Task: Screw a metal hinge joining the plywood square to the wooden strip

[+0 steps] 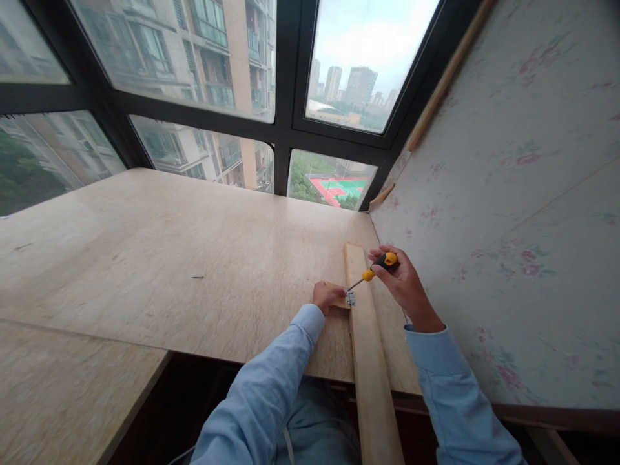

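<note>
Up close, a long board (371, 361) juts over the counter's (242, 245) near edge and runs up its right side towards the far right corner. On its left flank sits a short wood piece (341, 304), with the left hand (328, 296) bent over it, fingertips beside a metal hinge (351, 298); whether those fingers are pinching anything, I can't tell. And here's the right hand (401, 281), fingers grasping a yellow-and-black screwdriver (369, 275), shaft slanting down, tip at the hinge! Out left, well inside the counter's edges, lies a thin bit of metal (197, 277). Beyond the far edge: dark-framed windows (285, 97).
</note>
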Motion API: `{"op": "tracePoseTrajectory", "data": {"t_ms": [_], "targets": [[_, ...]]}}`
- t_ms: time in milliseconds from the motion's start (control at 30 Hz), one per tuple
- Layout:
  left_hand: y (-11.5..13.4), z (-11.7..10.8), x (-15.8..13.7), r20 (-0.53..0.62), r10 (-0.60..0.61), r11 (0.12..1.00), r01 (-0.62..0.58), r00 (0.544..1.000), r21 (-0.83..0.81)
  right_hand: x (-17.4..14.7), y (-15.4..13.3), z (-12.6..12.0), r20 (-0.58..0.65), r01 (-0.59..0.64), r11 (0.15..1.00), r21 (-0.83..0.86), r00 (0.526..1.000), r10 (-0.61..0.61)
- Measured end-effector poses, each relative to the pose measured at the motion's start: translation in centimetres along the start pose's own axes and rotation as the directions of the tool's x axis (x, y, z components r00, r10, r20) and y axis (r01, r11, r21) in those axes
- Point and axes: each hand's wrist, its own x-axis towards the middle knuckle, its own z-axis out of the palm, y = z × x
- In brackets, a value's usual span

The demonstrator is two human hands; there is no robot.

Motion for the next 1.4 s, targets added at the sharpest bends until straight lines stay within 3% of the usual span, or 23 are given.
{"op": "tracePoseTrajectory", "data": {"t_ms": [100, 167, 267, 400, 500, 600, 667, 733, 800, 867, 967, 1033, 1167, 1300, 1367, 1400], "targets": [[-0.2, 0.0, 0.2, -0.030, -0.024, 0.998, 0.022, 0.999, -0.053, -0.1, -0.5, 0.3, -0.128, 0.037, 0.922, -0.385, 0.987, -0.093], [-0.2, 0.0, 0.3, -0.032, -0.029, 0.999, 0.028, 0.999, -0.036, 0.1, -0.4, 0.6, -0.206, 0.020, 0.854, -0.520, 0.967, -0.148], [-0.2, 0.0, 0.4, -0.051, -0.040, 0.999, 0.040, 0.998, 0.006, 0.5, 0.3, 0.8, -0.223, 0.010, 0.934, -0.356, 0.970, -0.096], [0.0, 0.0, 0.2, -0.048, -0.041, 0.999, 0.040, 0.998, -0.018, 0.7, 0.8, 0.4, -0.081, -0.039, 0.999, 0.030, 0.996, 0.042], [0.1, 0.0, 0.1, -0.023, -0.024, 0.998, 0.022, 0.999, -0.057, 0.4, 0.2, 0.0, 0.008, -0.057, 0.996, 0.073, 0.998, 0.057], [0.1, 0.0, 0.0, -0.026, -0.019, 0.998, 0.017, 0.999, -0.061, 0.2, -0.3, 0.0, -0.060, 0.004, 0.984, -0.176, 0.998, -0.014], [0.1, 0.0, 0.0, -0.035, -0.020, 0.998, 0.018, 0.999, -0.061, 0.3, -0.3, 0.3, -0.173, 0.028, 0.912, -0.410, 0.979, -0.108], [0.1, 0.0, 0.0, -0.042, -0.024, 0.998, 0.022, 0.999, -0.059, 0.6, 0.1, 0.7, -0.253, 0.010, 0.869, -0.495, 0.955, -0.156], [0.1, 0.0, -0.1, -0.041, -0.029, 0.998, 0.027, 0.999, -0.054, 0.9, 0.8, 1.0, -0.284, -0.021, 0.932, -0.362, 0.955, -0.089], [0.1, 0.0, -0.1, -0.030, -0.034, 0.998, 0.032, 0.999, -0.055, 1.2, 1.3, 1.2, -0.238, -0.067, 0.995, -0.070, 0.970, 0.049], [0.2, 0.0, -0.2, -0.025, -0.035, 0.997, 0.034, 0.999, -0.072, 1.2, 1.2, 0.9, -0.052, -0.149, 0.943, 0.299, 0.984, 0.172], [0.2, 0.0, -0.2, -0.024, -0.039, 0.996, 0.037, 0.999, -0.077, 0.9, 0.7, 0.7, 0.031, -0.155, 0.925, 0.346, 0.988, 0.153], [0.4, 0.0, -0.3, -0.012, -0.035, 0.997, 0.034, 0.999, -0.065, 0.3, -0.2, 0.6, 0.042, -0.042, 0.989, 0.143, 0.998, 0.037], [0.5, 0.0, -0.5, -0.017, -0.040, 0.996, 0.039, 0.999, -0.076, 0.4, 0.1, 1.0, -0.191, -0.010, 0.957, -0.288, 0.980, -0.047], [0.6, 0.0, -0.6, -0.030, -0.048, 0.996, 0.045, 0.998, -0.076, 0.6, 0.6, 1.2, -0.263, -0.035, 0.937, -0.349, 0.963, -0.062], [0.6, 0.0, -0.6, -0.035, -0.050, 0.996, 0.047, 0.998, -0.074, 0.7, 0.8, 1.4, -0.265, -0.032, 0.953, -0.300, 0.963, -0.051]]}}
